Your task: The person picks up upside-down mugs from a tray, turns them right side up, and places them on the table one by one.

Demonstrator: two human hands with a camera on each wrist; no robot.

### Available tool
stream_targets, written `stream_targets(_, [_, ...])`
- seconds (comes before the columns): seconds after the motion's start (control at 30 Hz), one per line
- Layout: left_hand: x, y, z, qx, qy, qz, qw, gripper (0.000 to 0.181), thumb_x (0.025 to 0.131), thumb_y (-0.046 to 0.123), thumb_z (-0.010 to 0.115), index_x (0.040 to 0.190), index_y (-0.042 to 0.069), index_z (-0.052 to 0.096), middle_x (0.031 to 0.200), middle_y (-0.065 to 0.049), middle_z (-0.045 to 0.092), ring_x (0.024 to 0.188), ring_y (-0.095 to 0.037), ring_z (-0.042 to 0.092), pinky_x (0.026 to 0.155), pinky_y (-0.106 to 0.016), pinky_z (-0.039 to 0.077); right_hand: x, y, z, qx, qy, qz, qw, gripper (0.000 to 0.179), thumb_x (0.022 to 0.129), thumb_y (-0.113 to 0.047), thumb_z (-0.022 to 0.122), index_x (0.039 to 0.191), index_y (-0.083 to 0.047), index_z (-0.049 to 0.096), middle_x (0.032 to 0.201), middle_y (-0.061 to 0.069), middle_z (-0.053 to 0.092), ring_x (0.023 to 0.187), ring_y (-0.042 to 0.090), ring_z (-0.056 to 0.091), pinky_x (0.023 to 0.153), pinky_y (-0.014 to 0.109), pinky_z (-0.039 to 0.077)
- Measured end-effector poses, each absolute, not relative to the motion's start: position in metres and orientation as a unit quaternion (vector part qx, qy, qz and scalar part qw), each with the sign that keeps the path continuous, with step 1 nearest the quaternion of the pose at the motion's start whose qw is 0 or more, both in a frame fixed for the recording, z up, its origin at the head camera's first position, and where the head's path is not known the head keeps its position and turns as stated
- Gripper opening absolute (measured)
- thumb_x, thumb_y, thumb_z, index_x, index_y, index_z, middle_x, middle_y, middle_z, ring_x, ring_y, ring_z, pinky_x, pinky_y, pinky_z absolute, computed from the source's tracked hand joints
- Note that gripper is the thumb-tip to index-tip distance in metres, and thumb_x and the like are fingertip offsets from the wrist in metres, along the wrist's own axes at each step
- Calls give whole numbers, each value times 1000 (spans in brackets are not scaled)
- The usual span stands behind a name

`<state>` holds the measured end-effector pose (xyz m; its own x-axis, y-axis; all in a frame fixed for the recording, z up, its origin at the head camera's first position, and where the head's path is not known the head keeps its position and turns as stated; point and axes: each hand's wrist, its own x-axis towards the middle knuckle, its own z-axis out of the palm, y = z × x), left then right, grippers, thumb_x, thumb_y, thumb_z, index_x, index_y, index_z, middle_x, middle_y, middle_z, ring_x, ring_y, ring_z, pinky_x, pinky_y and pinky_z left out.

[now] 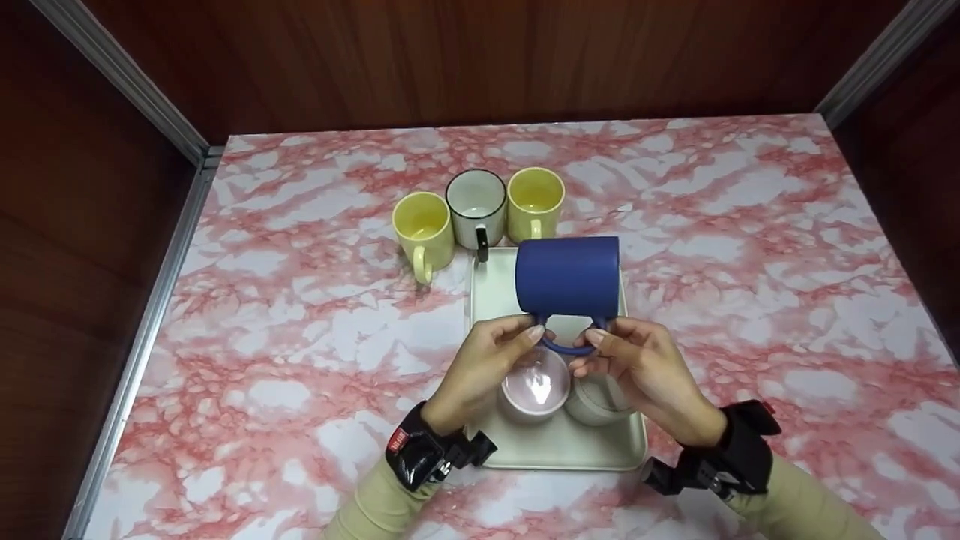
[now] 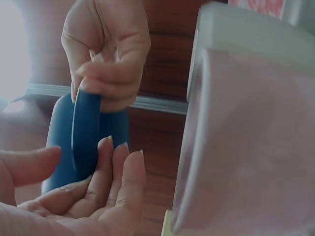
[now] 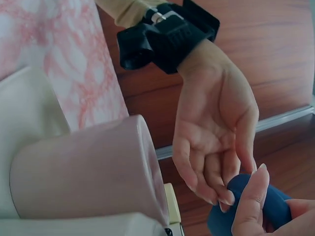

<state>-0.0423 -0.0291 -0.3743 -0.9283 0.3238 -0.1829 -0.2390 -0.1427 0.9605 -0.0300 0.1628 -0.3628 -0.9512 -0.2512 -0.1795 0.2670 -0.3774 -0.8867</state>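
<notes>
A blue mug [image 1: 568, 276] is held on its side above the tray, its handle toward the person. My left hand [image 1: 484, 364] has thumb and fingers about the left end of the handle. At the right end, my right hand [image 1: 652, 367] pinches the handle between thumb and fingers; the left wrist view shows this grip on the handle [image 2: 86, 130] too. Below the hands, a pink cup [image 1: 535, 384] and a whitish cup [image 1: 598, 405] stand side by side on the pale tray [image 1: 559, 455]. Part of the whitish cup is hidden by the right hand.
Behind the tray stand a yellow mug [image 1: 433, 244], a white mug [image 1: 477, 196] with a black rim and handle, and another yellow mug [image 1: 535, 196], in a row. The marbled red-and-white table [image 1: 300, 315] is bordered by dark wooden panels [image 1: 480, 60] at the back and sides.
</notes>
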Motion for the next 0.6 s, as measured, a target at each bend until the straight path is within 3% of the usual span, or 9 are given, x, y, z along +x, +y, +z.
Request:
stream_targets(0.13, [-42,-35,-379,54,662,732,152,27,90,8,56,110,-10,58,96,-17,65,83,-23,59,75,-31,48,-33,167,-363,13,541,-828,146,10,88,4,51,80,3,57,81,13,63,63,22,64,63,32,54])
stream_targets(0.3, [-42,-48,-388,77,733,672,73,27,89,11,58,108,-8,61,101,-20,64,91,-29,60,77,-29,49,-39,176,-360,36,547,-827,125,9,87,6,53,80,5,59,81,16,63,62,22,63,62,32,54])
stream_targets(0.47, [-40,-63,-401,83,809,581,7,28,89,10,58,112,-5,59,105,-17,62,100,-29,58,86,-38,47,-49,191,-356,53,551,-827,96,7,87,5,55,82,6,59,81,16,63,61,23,63,62,32,53])
stream_targets(0.6, [-38,-73,-415,97,858,504,-4,30,89,10,57,116,-2,58,110,-15,60,107,-30,54,91,-45,41,-61,207,-354,37,540,-837,82,7,87,4,56,81,5,59,81,16,64,61,24,63,62,32,53])
